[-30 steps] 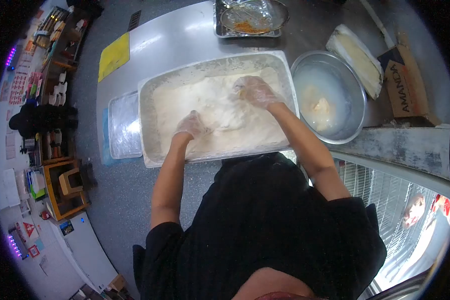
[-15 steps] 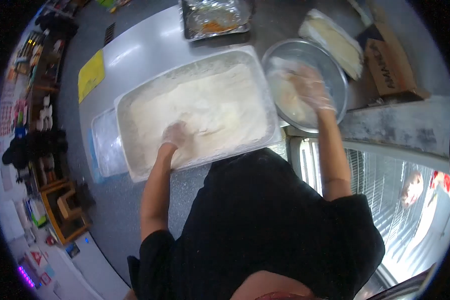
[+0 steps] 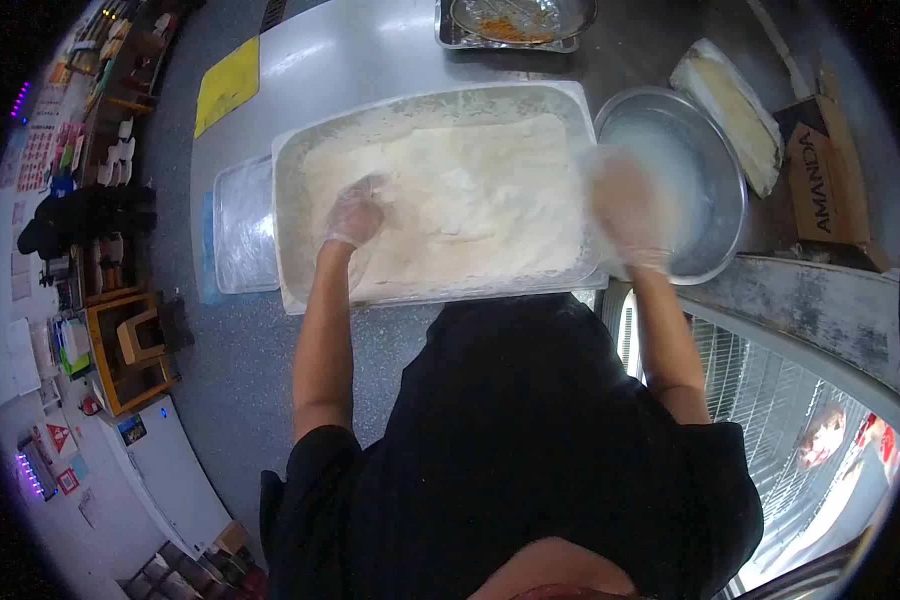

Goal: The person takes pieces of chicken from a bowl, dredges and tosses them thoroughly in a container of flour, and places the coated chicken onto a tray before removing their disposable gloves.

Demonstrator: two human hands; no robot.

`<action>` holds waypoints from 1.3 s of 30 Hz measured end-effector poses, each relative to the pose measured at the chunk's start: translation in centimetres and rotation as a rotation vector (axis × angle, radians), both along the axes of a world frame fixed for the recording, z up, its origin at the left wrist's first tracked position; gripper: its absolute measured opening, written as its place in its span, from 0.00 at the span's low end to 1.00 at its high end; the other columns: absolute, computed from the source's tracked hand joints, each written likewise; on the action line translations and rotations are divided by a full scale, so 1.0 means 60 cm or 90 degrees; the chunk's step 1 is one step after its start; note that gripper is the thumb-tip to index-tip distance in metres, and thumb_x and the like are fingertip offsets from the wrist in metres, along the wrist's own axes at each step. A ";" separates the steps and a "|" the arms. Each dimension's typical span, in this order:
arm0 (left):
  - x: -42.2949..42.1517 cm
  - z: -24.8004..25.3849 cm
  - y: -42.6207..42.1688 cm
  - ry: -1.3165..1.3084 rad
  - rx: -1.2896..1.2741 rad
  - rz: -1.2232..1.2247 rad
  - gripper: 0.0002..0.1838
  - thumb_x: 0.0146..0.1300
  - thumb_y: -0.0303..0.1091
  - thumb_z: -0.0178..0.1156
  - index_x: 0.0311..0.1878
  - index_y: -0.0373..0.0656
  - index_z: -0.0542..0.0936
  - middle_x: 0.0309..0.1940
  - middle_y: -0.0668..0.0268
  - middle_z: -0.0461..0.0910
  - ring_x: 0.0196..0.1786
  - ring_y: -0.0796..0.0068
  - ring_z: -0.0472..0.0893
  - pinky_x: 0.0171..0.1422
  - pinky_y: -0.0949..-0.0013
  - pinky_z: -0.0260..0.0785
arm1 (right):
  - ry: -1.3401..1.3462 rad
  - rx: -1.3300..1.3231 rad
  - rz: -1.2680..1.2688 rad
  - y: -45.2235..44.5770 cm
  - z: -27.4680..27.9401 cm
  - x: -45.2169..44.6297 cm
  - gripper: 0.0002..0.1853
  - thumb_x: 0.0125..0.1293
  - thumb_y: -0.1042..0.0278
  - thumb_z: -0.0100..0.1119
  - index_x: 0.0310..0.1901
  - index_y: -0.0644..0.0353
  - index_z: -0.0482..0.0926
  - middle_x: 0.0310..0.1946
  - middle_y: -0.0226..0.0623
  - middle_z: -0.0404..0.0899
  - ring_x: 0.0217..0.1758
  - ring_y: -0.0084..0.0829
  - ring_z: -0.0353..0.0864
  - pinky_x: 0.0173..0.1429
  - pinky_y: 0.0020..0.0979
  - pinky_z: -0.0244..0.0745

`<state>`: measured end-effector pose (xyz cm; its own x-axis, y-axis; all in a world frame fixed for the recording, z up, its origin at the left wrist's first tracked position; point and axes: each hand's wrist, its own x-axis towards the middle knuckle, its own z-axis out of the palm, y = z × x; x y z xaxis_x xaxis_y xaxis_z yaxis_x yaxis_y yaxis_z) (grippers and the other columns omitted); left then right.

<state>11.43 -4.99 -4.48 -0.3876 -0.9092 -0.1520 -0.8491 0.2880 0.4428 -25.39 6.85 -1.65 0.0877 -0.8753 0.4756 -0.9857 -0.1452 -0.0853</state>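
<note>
A large white tub (image 3: 582, 110) holds pale, flour-like powder (image 3: 470, 190). In a clear plastic glove, my left hand (image 3: 357, 212) is over the left part of the powder, its fingers loosely bent and apart, with nothing visible in them. Whether its fingertips touch the powder I cannot tell. My gloved right hand (image 3: 630, 205) is smeared by motion between the tub's right wall and a round metal bowl (image 3: 728, 215). Cloudy whitish liquid (image 3: 660, 150) is in the bowl. Whether the right hand holds anything is hidden by the blur.
Behind the tub is a metal tray (image 3: 505, 42) with orange crumbs. A plastic-wrapped pale slab (image 3: 730, 110) and a cardboard box (image 3: 820, 180) stand right of the bowl. Left are a clear-lidded container (image 3: 245, 230) and a yellow cloth (image 3: 227, 85). A glass-sided case (image 3: 760, 380) is below right.
My right hand has moved from inside the bowl to its left rim, beside the tub. My left hand has risen slightly over the powder. The camera view has shifted.
</note>
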 end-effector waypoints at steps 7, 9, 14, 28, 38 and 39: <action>0.037 0.016 0.007 -0.148 0.088 0.057 0.14 0.48 0.34 0.54 0.39 0.43 0.79 0.38 0.52 0.78 0.44 0.56 0.77 0.49 0.64 0.68 | -0.043 0.418 0.296 -0.071 -0.091 0.287 0.09 0.50 0.74 0.46 0.32 0.59 0.76 0.31 0.45 0.77 0.38 0.41 0.77 0.42 0.39 0.72; 0.056 0.010 0.010 -0.039 0.092 0.065 0.10 0.50 0.35 0.58 0.35 0.42 0.80 0.30 0.55 0.80 0.34 0.58 0.79 0.41 0.63 0.70 | 0.043 0.448 0.299 -0.078 -0.117 0.304 0.08 0.48 0.74 0.47 0.30 0.59 0.77 0.28 0.44 0.77 0.36 0.41 0.77 0.40 0.40 0.73; 0.082 -0.030 0.021 -0.024 0.004 0.157 0.11 0.49 0.36 0.57 0.35 0.43 0.80 0.32 0.53 0.79 0.38 0.55 0.78 0.44 0.62 0.69 | -0.225 0.352 0.232 -0.082 -0.050 0.262 0.07 0.51 0.70 0.48 0.27 0.59 0.77 0.27 0.46 0.77 0.37 0.44 0.77 0.41 0.40 0.71; -0.086 0.035 0.048 0.139 -0.159 0.264 0.07 0.50 0.36 0.58 0.25 0.42 0.77 0.25 0.60 0.76 0.29 0.59 0.75 0.34 0.60 0.68 | -0.118 -0.068 0.076 -0.132 -0.137 0.255 0.12 0.55 0.68 0.50 0.38 0.63 0.77 0.38 0.49 0.77 0.48 0.45 0.72 0.53 0.44 0.64; -0.098 0.037 0.059 0.338 -0.137 0.209 0.14 0.53 0.42 0.57 0.34 0.41 0.75 0.32 0.51 0.76 0.38 0.55 0.76 0.43 0.59 0.67 | -0.467 0.129 0.184 -0.126 -0.008 0.266 0.09 0.53 0.73 0.53 0.36 0.64 0.76 0.30 0.43 0.76 0.34 0.38 0.75 0.43 0.33 0.69; -0.091 0.045 0.056 0.337 -0.146 0.215 0.14 0.53 0.42 0.57 0.34 0.41 0.75 0.32 0.51 0.76 0.38 0.55 0.76 0.43 0.59 0.67 | -0.471 0.188 0.254 -0.124 0.009 0.277 0.10 0.52 0.73 0.53 0.37 0.64 0.76 0.30 0.45 0.76 0.33 0.39 0.75 0.43 0.34 0.69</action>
